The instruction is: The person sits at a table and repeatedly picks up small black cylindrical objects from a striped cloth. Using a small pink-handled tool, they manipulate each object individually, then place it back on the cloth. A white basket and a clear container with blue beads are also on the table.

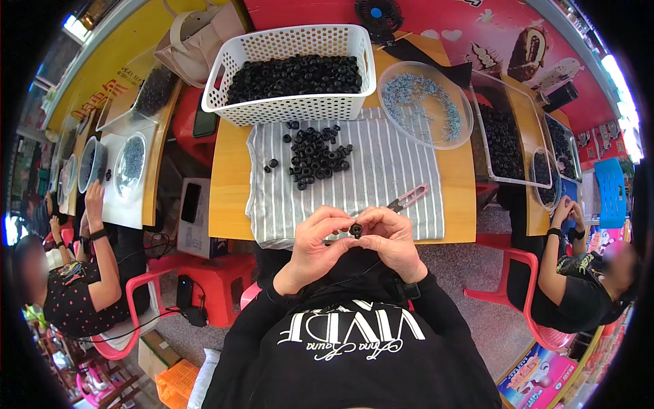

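Observation:
Close to my chest, over the near edge of a striped grey cloth, I pinch a small round black part between both hands. My left hand has its thumb and fingertips on one side of it. On the other side, the fingertips of my right hand press against it. Pink-handled thread snips lie on the cloth just beyond my right hand. Farther off on the cloth is a loose pile of similar black ring-shaped parts.
A white perforated basket full of black parts stands at the table's far side. Right of it sits a clear round tub of small bluish pieces. A dark fan is behind. People work at tables on both sides, near red chairs.

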The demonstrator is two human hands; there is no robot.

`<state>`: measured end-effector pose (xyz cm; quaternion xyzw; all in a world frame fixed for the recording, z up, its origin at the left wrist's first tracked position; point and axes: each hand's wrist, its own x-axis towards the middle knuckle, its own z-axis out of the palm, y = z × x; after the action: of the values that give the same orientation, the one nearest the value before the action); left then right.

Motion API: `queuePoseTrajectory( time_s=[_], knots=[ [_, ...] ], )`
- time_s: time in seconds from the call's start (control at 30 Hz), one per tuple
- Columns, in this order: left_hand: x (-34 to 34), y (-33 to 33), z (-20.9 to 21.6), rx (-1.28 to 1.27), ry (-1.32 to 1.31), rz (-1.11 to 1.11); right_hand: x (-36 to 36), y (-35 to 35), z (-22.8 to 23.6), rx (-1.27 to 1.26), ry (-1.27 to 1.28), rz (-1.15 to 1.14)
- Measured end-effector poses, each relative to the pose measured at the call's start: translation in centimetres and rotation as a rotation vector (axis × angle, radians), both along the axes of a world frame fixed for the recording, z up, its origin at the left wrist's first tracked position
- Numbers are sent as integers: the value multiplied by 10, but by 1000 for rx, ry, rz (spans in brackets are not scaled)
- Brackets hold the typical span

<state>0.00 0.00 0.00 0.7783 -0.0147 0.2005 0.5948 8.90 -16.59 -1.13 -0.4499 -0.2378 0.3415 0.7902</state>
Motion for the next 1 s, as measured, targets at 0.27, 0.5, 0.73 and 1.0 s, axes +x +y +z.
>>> queuePoseTrajectory(
  time_s=[0.27,0.5,0.73,1.0],
  knots=[
    [1,3,6,-104,77,-134,1,-4,-1,-3,-63,-40],
    [3,2,3,-232,145,-109,-4,1,0,-104,8,-54],
    [4,-4,-7,-319,87,-56,-6,0,-3,-91,176,-108],
    [5,-13,-11,-614,73,22,-14,3,2,-161,57,-186]
  ],
)
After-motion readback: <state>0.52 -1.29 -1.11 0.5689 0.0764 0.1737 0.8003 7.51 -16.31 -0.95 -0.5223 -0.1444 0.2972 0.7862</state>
